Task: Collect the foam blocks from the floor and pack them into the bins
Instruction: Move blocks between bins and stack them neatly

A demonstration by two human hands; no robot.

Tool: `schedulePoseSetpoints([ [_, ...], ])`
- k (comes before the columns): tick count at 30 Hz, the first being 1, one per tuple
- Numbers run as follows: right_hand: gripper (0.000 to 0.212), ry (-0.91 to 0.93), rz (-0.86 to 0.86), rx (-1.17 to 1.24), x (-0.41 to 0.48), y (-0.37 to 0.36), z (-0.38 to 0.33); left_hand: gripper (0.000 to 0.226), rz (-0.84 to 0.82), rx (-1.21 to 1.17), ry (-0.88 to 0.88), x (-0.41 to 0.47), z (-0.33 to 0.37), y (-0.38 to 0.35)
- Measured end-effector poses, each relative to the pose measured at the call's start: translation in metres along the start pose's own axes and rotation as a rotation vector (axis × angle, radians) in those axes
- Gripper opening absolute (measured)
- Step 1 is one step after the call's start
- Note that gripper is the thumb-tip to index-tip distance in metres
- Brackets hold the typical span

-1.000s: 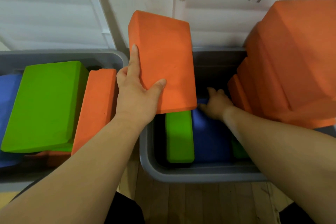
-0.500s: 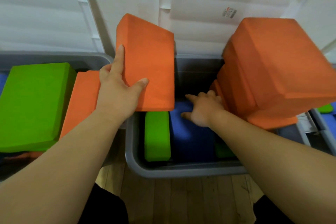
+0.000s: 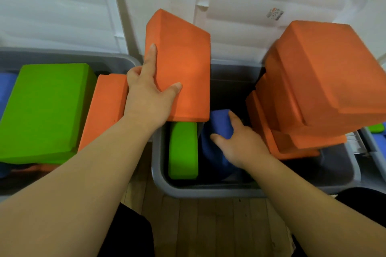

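Foam, likely light and squashy: take across broad faces. Orange block (image 3: 183,69) above left rim of grey bin (image 3: 208,192), clasped by left hand (image 3: 146,98); blue block (image 3: 220,123) inside bin, gripped by right hand (image 3: 242,144).

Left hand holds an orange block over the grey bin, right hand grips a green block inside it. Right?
Not quite. In the head view the right hand grips a blue block, not a green one. The rest holds: the left hand holds the orange block over the grey bin.
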State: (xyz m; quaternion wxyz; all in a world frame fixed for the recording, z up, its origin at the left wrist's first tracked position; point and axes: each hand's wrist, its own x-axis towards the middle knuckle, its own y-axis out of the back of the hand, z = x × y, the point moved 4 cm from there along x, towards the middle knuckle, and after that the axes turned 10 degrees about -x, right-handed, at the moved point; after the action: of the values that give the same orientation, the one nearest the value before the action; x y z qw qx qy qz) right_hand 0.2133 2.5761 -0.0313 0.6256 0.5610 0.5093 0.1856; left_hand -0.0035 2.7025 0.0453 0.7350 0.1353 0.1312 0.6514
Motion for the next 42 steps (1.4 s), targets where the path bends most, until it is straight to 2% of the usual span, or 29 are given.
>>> schedulePoseSetpoints([
  [4, 0.089, 0.069, -0.087, 0.166, -0.019, -0.030, -0.013, 0.095, -0.001, 0.004, 0.000, -0.001, 0.000, 0.001],
  [9, 0.090, 0.124, -0.201, 0.324, -0.019, -0.029, -0.003, 0.095, -0.008, 0.001, 0.010, -0.003, 0.000, 0.001],
  [14, 0.092, 0.123, -0.220, 0.367, -0.026, -0.024, 0.005, 0.094, -0.013, 0.005, 0.028, -0.005, 0.004, 0.001],
  [17, 0.092, 0.072, -0.266, 0.589, -0.028, -0.017, 0.009, 0.093, -0.010, -0.001, 0.038, -0.005, 0.006, 0.001],
  [20, 0.106, -0.066, -0.364, 0.866, -0.033, -0.017, 0.012, 0.093, -0.003, -0.028, 0.061, -0.005, 0.007, -0.001],
  [22, 0.127, -0.075, -0.367, 0.883, -0.032, -0.014, 0.014, 0.092, 0.001, -0.058, 0.061, -0.006, 0.007, -0.004],
  [24, 0.134, -0.032, -0.320, 0.966, -0.032, 0.001, 0.014, 0.094, -0.010, -0.114, 0.060, -0.005, 0.004, -0.010],
  [26, 0.123, 0.063, -0.259, 1.104, -0.031, 0.020, 0.011, 0.102, -0.048, -0.217, 0.080, -0.007, 0.002, -0.019],
  [28, 0.103, 0.129, -0.202, 1.173, -0.032, 0.036, 0.003, 0.105, -0.097, -0.281, 0.102, -0.012, 0.004, -0.034],
  [31, 0.082, 0.128, -0.009, 1.236, -0.035, 0.054, -0.002, 0.098, -0.172, -0.298, 0.128, -0.018, 0.011, -0.054],
  [33, 0.086, 0.146, 0.234, 1.095, -0.043, 0.078, 0.002, 0.079, -0.224, -0.355, 0.150, -0.016, 0.010, -0.063],
  [34, 0.088, 0.143, 0.351, 0.935, -0.049, 0.094, 0.004, 0.070, -0.269, -0.331, 0.151, -0.016, 0.007, -0.067],
  [36, 0.092, 0.100, 0.495, 0.572, -0.061, 0.116, 0.010, 0.075, -0.393, -0.096, 0.173, -0.022, -0.007, -0.070],
  [39, 0.094, 0.101, 0.537, 0.251, -0.074, 0.124, 0.004, 0.100, -0.676, 0.577, 0.094, -0.039, -0.029, -0.075],
  [40, 0.093, 0.108, 0.530, 0.190, -0.076, 0.123, 0.000, 0.103, -0.738, 0.747, 0.044, -0.045, -0.033, -0.077],
  [42, 0.089, 0.103, 0.483, 0.114, -0.072, 0.115, -0.002, 0.105, -0.797, 0.927, -0.027, -0.052, -0.039, -0.080],
])
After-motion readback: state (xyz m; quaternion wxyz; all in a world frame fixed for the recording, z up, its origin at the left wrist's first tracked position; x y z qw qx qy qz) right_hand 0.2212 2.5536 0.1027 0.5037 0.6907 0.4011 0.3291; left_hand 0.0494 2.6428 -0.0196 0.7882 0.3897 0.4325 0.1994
